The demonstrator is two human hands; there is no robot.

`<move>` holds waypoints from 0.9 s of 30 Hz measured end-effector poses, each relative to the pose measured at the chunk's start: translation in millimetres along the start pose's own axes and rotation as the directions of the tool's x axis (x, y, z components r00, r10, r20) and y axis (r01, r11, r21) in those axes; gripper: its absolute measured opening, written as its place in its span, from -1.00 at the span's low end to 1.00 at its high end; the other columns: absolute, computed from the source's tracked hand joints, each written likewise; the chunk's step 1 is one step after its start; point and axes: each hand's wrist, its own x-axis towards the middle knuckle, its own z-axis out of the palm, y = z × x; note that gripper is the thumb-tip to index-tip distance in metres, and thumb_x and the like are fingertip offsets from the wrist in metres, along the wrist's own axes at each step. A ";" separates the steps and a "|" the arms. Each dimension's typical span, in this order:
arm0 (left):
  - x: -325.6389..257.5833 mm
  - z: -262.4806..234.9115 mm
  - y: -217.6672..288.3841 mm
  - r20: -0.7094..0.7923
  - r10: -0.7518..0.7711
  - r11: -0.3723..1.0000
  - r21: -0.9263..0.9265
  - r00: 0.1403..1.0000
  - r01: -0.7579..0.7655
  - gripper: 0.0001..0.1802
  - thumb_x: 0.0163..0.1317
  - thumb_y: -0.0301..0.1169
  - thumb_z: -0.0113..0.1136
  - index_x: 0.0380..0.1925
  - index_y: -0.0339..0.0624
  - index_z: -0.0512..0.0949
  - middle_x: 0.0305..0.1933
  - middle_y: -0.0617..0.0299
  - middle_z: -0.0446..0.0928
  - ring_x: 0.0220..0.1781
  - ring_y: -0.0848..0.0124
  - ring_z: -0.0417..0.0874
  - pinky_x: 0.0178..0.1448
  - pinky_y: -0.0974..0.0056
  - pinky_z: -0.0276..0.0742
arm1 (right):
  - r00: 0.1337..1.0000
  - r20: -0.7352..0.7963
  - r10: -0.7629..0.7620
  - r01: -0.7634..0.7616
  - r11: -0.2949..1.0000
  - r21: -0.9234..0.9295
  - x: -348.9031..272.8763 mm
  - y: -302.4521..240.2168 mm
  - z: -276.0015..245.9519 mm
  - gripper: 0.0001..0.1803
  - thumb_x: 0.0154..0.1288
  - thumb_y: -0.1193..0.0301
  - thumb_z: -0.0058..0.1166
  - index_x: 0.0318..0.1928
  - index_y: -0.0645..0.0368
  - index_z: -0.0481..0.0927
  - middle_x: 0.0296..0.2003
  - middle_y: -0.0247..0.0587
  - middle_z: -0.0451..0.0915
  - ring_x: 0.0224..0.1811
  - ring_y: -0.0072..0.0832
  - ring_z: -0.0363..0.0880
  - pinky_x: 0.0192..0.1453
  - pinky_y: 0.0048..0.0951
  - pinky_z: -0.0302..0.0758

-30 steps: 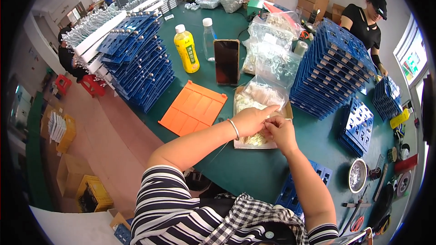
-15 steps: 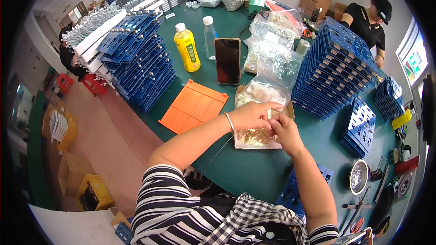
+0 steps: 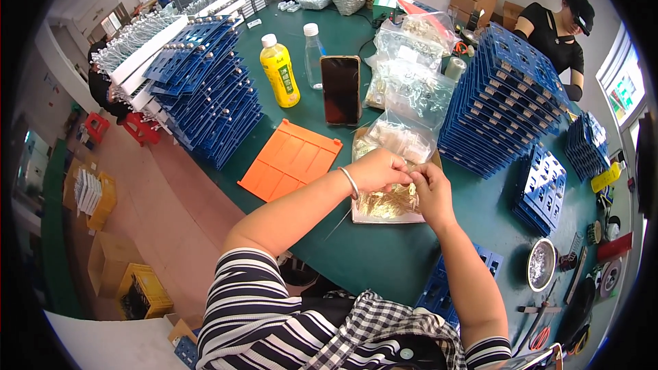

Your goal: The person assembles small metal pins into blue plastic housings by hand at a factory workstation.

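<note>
Hands meet over a low cardboard box [image 3: 384, 220] near the middle of the green surface [image 3: 363, 253]. The left hand [image 3: 381, 170] comes in from the left, with a pale bracelet [image 3: 351, 183] on its wrist. Its fingers are bent, with the tips close together. The right hand [image 3: 433, 190] comes from the other side, and its thumb and pointing finger are pinched together too. The tips of both hands almost touch each other. I cannot tell if a tiny thing is between them, because that spot is too small to see well.

Below the hands, lots of thin gold pieces [image 3: 389, 204] lie in the front part of the box. At the back of the box is a clear plastic bag [image 3: 404, 138] with pale things in it. More clear bags [image 3: 409, 72] are heaped up behind that.

An orange tray [image 3: 291, 161] lies flat to the left of the box. Behind the box a dark phone [image 3: 340, 90] stands up. A clear bottle [image 3: 314, 58] and a yellow bottle [image 3: 280, 74], both with white caps, stand near the phone. A tall pile of blue panels [image 3: 500, 99] is just to the right of the box, and another messy blue pile [image 3: 212, 96] is far on the left. A round metal bowl [image 3: 541, 265] with shiny bits sits to the right of the right arm.
</note>
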 end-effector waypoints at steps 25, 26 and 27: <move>-2.2 -6.5 0.1 0.237 0.050 0.935 -0.352 0.970 0.037 -0.83 0.25 -0.36 0.21 -0.28 -0.25 0.61 -0.33 0.24 0.64 -0.60 0.68 0.38 -0.49 0.56 0.30 | 0.966 0.250 0.071 -0.217 0.752 0.623 0.4 0.7 -17.4 -0.82 0.31 0.58 0.06 -0.08 0.32 0.57 -0.24 -0.31 0.55 -0.22 -0.52 0.59 -0.10 -0.53 0.55; -2.1 -6.8 1.1 0.243 0.049 0.934 -0.356 0.969 0.042 -0.83 0.26 -0.36 0.20 -0.28 -0.24 0.61 -0.33 0.24 0.63 -0.61 0.68 0.37 -0.49 0.56 0.30 | 0.968 0.243 0.067 -0.211 0.741 0.637 1.1 2.4 -16.8 -0.83 0.32 0.57 0.06 -0.10 0.32 0.56 -0.28 -0.33 0.56 -0.25 -0.54 0.58 -0.12 -0.54 0.54; -1.0 -6.7 1.2 0.241 0.048 0.935 -0.353 0.969 0.042 -0.83 0.26 -0.36 0.20 -0.28 -0.24 0.61 -0.33 0.24 0.63 -0.61 0.68 0.37 -0.49 0.56 0.30 | 0.968 0.242 0.064 -0.209 0.740 0.639 1.2 3.6 -15.1 -0.83 0.32 0.57 0.06 -0.10 0.32 0.56 -0.28 -0.33 0.56 -0.25 -0.54 0.58 -0.12 -0.54 0.54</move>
